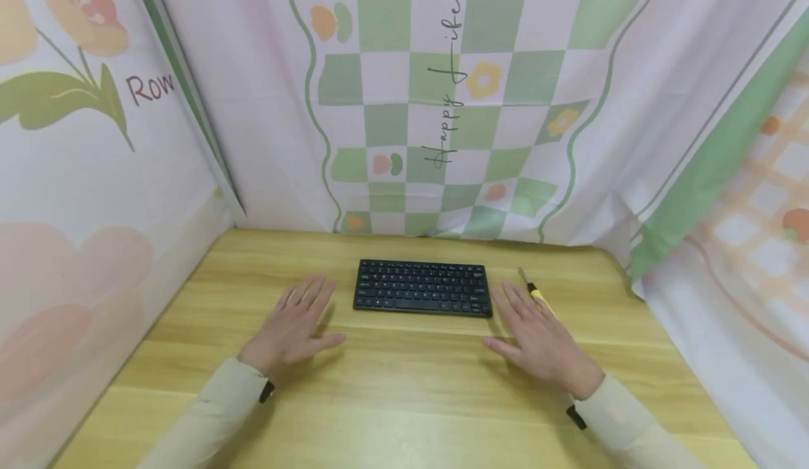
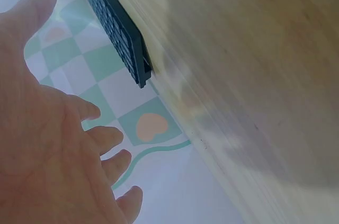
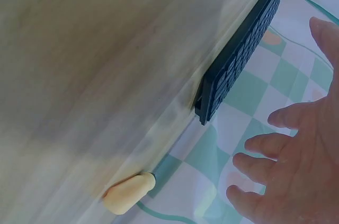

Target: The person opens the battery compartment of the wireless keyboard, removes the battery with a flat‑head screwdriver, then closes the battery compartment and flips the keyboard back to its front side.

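A black keyboard (image 1: 422, 288) lies flat on the wooden table between the two hands. To its left, the left hand (image 1: 292, 328) hovers palm down with fingers spread and thumb pointing inward, holding nothing. The right hand (image 1: 540, 339) mirrors it on the other side, fingertips near the keyboard's right end, also empty. Partly covered by that hand in the head view is a screwdriver (image 1: 532, 288) with a yellow and black handle and a thin metal shaft. The right wrist view shows its yellow handle (image 3: 130, 192) on the table, apart from the fingers.
The wooden table (image 1: 404, 392) ends at a hanging checkered curtain (image 1: 436, 104) behind the keyboard. Printed cloth (image 1: 76, 195) borders the left side, and another curtain (image 1: 746, 258) with a green band hangs on the right.
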Demonstrator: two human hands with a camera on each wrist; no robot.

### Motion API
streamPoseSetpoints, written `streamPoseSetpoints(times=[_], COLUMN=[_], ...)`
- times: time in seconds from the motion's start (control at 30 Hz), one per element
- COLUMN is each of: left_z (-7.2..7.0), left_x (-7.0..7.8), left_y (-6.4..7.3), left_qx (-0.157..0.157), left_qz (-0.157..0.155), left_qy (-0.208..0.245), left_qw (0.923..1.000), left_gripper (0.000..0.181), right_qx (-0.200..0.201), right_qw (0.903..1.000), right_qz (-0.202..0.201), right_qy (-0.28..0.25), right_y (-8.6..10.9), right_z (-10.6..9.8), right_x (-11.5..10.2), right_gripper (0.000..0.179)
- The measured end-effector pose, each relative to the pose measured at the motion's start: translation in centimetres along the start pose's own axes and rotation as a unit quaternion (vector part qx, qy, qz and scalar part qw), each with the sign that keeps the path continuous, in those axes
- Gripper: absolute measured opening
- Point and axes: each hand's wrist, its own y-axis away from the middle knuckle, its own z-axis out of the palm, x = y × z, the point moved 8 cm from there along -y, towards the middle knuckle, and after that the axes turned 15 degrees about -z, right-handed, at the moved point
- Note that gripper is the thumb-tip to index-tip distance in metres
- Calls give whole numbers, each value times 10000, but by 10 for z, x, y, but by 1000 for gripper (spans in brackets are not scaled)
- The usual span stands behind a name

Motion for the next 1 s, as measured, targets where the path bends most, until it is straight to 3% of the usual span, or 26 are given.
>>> streamPoseSetpoints(times=[0.23,0.37,0.57,0.7,0.8,0.9,1.0], left_z=[4,6,8,10,15,21,27], left_x=[0,3,10,13,12,11,10], left_y=[-7,-12,-25,-39,-51,-65,-79], left_qx=[-266,-315,-460,-715,-1121,-1499,-1709], left_qz=[-53,83,400,460,251,114,82], left_qy=[-26,0,129,414,859,1380,1601], left_qw=[9996,9995,9981,9955,9897,9790,9722], left_gripper=[101,102,107,118,125,129,130], right_qx=[85,52,-72,-180,-270,-348,-458], right_qw=[9999,9997,9951,9881,9846,9823,9796], right_qz=[-48,-73,-15,37,49,13,55], right_qy=[-71,-241,-989,-1528,-1729,-1839,-1954], right_y=[-4,-7,-18,-29,-38,-47,-54], right_z=[-1,-2,1,3,5,8,11], right_x=[4,9,27,40,49,57,65], right_gripper=[94,101,116,127,130,129,129])
